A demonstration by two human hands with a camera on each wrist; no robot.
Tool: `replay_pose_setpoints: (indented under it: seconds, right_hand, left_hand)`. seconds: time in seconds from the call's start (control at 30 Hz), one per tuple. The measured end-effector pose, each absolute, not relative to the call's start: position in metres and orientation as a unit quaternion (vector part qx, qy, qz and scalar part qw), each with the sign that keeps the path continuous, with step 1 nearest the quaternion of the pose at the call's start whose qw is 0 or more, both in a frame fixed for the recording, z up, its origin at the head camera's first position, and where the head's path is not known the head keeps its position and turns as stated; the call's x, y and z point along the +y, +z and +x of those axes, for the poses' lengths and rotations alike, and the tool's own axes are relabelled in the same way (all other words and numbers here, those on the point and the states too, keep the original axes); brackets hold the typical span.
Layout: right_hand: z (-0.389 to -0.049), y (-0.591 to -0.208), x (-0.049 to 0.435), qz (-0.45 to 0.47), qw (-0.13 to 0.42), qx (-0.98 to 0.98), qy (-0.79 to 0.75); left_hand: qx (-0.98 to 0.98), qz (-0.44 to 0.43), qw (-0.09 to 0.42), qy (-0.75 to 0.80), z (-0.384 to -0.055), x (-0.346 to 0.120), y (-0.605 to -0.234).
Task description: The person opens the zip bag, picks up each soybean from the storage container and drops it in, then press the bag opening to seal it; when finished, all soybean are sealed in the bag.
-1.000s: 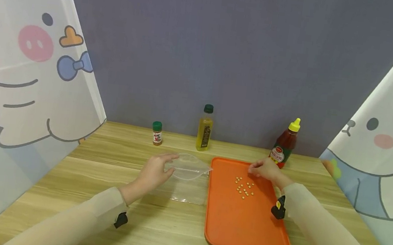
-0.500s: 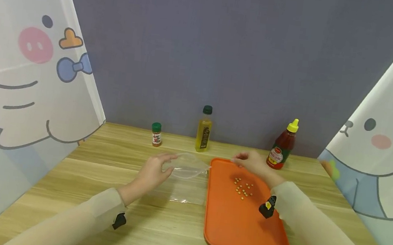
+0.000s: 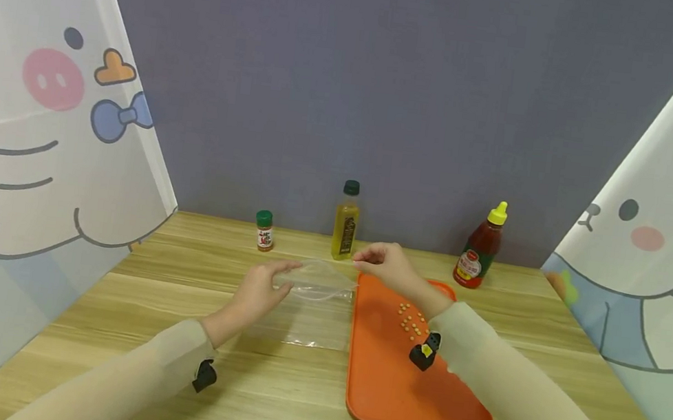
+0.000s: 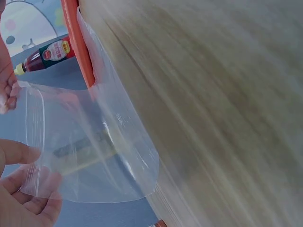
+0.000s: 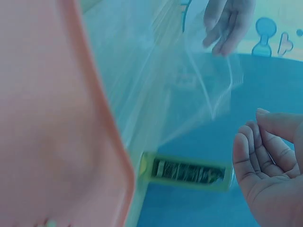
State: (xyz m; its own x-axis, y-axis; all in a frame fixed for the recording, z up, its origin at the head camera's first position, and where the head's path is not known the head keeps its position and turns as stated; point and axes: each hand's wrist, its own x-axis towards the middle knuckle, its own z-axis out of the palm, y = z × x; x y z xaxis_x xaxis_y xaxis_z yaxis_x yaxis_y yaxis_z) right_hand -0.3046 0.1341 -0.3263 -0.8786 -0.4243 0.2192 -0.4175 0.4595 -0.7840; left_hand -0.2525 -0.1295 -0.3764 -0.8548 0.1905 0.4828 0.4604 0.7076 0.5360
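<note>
With thumb and fingers, my left hand pinches the left end of the mouth of a clear zip bag. The bag's mouth gapes open, and its body trails onto the table. My right hand is raised over the far left corner of an orange tray, close to the right end of the bag's mouth. In the right wrist view, the right thumb and index fingertip meet; I cannot tell if something tiny sits between them. Several small yellowish beans lie scattered on the tray, partly hidden by the right sleeve.
Along the back of the wooden table stand a small green-capped spice jar, a dark-capped bottle of yellow oil and a red sauce bottle with a yellow cap. A grey partition rises behind them, with printed curtains at both sides.
My right hand has moved left from the far right part of the tray, past its far edge, to beside the bag's mouth. The left hand keeps its grip on the bag.
</note>
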Motion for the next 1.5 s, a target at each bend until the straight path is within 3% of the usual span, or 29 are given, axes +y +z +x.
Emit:
replay_pose_setpoints:
  seconds: [0.33, 0.73, 1.5]
  right_hand:
    - [-0.3, -0.32, 0.095, -0.276, 0.007, 0.869, -0.411]
    - [-0.296, -0.325, 0.068, -0.274, -0.034, 0.904, -0.325]
    - [-0.3, -0.326, 0.084, -0.274, -0.035, 0.892, -0.358]
  left_hand:
    - [-0.905, -0.171, 0.183, -0.343, -0.255, -0.128, -0.374]
    - [-0.903, -0.17, 0.17, -0.355, -0.254, -0.127, -0.37]
    - [-0.907, -0.164, 0.159, -0.352, -0.251, -0.125, -0.372]
